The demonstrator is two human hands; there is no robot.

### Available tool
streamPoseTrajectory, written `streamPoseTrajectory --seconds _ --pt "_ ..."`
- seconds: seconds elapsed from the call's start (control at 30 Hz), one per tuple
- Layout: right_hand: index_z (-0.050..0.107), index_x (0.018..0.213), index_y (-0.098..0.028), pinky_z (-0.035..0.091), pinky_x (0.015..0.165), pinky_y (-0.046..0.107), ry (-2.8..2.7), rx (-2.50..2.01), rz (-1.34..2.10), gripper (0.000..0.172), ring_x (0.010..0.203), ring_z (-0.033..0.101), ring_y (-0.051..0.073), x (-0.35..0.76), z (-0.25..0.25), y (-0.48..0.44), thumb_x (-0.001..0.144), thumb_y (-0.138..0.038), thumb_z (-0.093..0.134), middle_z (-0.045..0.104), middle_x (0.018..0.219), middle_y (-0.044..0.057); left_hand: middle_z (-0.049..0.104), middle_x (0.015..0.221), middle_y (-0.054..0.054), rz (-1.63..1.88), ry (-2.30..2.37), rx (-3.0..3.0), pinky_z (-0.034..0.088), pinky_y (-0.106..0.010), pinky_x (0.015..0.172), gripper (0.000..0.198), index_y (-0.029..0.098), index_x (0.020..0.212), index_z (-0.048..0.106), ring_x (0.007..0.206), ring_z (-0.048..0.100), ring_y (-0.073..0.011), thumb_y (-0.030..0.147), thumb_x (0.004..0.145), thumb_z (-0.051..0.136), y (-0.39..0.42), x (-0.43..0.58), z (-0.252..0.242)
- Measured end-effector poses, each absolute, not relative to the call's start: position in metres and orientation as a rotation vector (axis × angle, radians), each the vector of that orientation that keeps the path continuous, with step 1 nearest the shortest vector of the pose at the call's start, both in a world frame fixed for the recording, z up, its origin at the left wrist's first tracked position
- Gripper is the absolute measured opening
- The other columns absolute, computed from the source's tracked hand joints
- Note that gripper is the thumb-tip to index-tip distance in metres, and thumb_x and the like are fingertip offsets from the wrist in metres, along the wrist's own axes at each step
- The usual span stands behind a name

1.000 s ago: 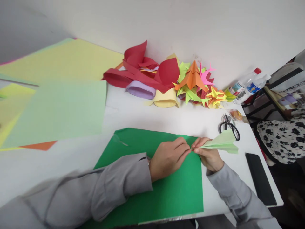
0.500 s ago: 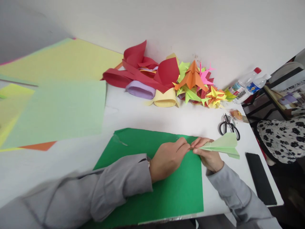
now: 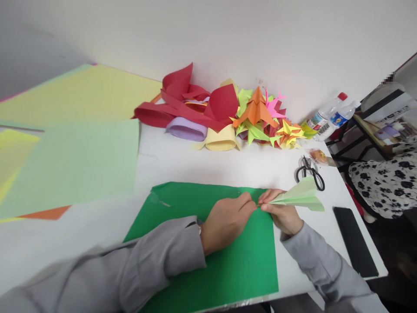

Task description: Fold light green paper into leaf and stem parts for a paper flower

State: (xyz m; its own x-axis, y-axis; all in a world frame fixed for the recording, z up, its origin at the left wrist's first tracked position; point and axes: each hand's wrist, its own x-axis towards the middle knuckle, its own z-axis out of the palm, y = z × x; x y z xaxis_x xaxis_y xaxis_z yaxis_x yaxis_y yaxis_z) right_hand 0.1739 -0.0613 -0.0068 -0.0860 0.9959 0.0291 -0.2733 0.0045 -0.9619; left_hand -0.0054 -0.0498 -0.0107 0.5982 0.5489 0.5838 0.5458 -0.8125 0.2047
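A light green folded paper [image 3: 301,196] is pinched in my right hand [image 3: 285,216], its flared pleated end pointing right. My left hand [image 3: 227,222] is closed, with fingertips at the narrow left end of that paper, close against the right fingers. The tip itself is mostly hidden by my fingers. Both hands are above the right part of a green sheet [image 3: 195,278] on the white table. Just beyond the paper's flared end lie black-handled scissors [image 3: 317,179].
Red, purple and cream paper loops [image 3: 221,102] and colourful folded paper figures [image 3: 258,111] are heaped along the wall. Large paper sheets [image 3: 81,161] cover the left. Two plastic bottles [image 3: 329,115], a black phone [image 3: 355,241] and a person in a floral garment [image 3: 381,187] are at right.
The view has shifted slightly, so the things at the back sit a little lower and further left. The paper's flared end has turned a little; both hands keep their pinch.
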Motion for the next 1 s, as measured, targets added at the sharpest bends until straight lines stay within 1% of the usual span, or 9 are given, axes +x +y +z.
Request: streamPoseTrajectory --seconds 0.13,0.27,0.43,0.57,0.67,0.73,0.8,0.87,1.0 --pt "0.069 0.068 -0.021 0.048 0.064 0.025 -1.018 -1.001 1.463 0.022 0.067 0.061 0.012 0.173 -0.002 -0.06 0.055 -0.022 0.086 0.068 0.071 -0.002 0.057 0.068 -0.002 1.035 0.938 2.768 0.037 -0.024 0.048 0.032 0.017 0.072 0.058 0.051 0.05 -0.0117 0.016 0.094 0.035 -0.051 -0.007 -0.008" --pt "0.07 0.081 -0.021 0.047 0.063 0.023 -0.882 -0.974 1.516 0.037 0.066 0.059 0.011 0.177 0.0 -0.055 0.05 -0.028 0.089 0.068 0.072 -0.002 0.058 0.071 -0.003 1.057 0.988 2.674 0.041 -0.024 0.052 0.033 0.015 0.074 0.059 0.055 0.054 -0.0117 0.02 0.096 0.034 -0.05 -0.007 -0.007" --pt "0.069 0.063 -0.017 0.045 0.059 0.023 -0.852 -0.93 1.455 0.025 0.06 0.056 0.01 0.179 0.002 -0.05 0.049 -0.025 0.088 0.065 0.064 -0.001 0.059 0.071 -0.003 1.082 0.907 2.575 0.042 -0.023 0.053 0.027 0.016 0.077 0.059 0.056 0.055 -0.0108 0.02 0.094 0.038 -0.049 -0.009 -0.006" --pt "0.069 0.061 -0.015 0.045 0.056 0.025 -0.864 -0.969 1.499 0.023 0.055 0.054 0.01 0.174 0.004 -0.052 0.051 -0.025 0.087 0.063 0.057 -0.002 0.057 0.076 -0.002 1.058 0.874 2.364 0.04 -0.02 0.049 0.017 0.016 0.083 0.058 0.051 0.05 -0.0076 0.025 0.09 0.046 -0.047 -0.01 -0.003" --pt "0.067 0.058 -0.014 0.043 0.052 0.025 -0.865 -1.026 1.534 0.024 0.05 0.054 0.011 0.17 0.0 -0.052 0.052 -0.026 0.086 0.062 0.054 -0.002 0.056 0.079 -0.002 1.011 0.867 2.151 0.039 -0.02 0.048 0.017 0.016 0.088 0.058 0.052 0.05 -0.0073 0.029 0.09 0.046 -0.042 -0.007 0.0" --pt "0.063 0.055 -0.014 0.042 0.051 0.025 -0.86 -1.061 1.528 0.027 0.05 0.056 0.012 0.169 -0.006 -0.051 0.052 -0.029 0.086 0.064 0.055 0.0 0.054 0.073 0.0 0.958 0.805 2.042 0.041 -0.021 0.051 0.021 0.017 0.081 0.058 0.054 0.049 -0.0085 0.03 0.09 0.045 -0.037 -0.004 0.002" --pt "0.06 0.054 -0.015 0.039 0.047 0.023 -0.828 -1.078 1.472 0.032 0.045 0.053 0.01 0.167 -0.011 -0.047 0.051 -0.033 0.086 0.063 0.051 -0.002 0.048 0.059 0.002 0.935 0.783 1.979 0.042 -0.023 0.057 0.033 0.017 0.062 0.051 0.055 0.049 -0.0103 0.03 0.091 0.042 -0.033 -0.001 0.003" --pt "0.059 0.056 -0.016 0.038 0.047 0.022 -0.864 -1.07 1.441 0.033 0.045 0.051 0.009 0.164 -0.014 -0.042 0.058 -0.039 0.082 0.063 0.051 -0.002 0.048 0.058 0.002 0.918 0.823 1.897 0.041 -0.023 0.055 0.032 0.017 0.061 0.05 0.054 0.047 -0.0105 0.03 0.09 0.043 -0.029 0.001 0.004" --pt "0.057 0.059 -0.016 0.035 0.047 0.021 -0.915 -1.047 1.276 0.035 0.044 0.049 0.008 0.154 -0.014 -0.026 0.063 -0.042 0.079 0.057 0.047 -0.004 0.051 0.053 0.003 0.852 0.879 1.687 0.039 -0.023 0.048 0.031 0.017 0.065 0.054 0.046 0.045 -0.0104 0.041 0.084 0.05 -0.018 0.003 0.005"
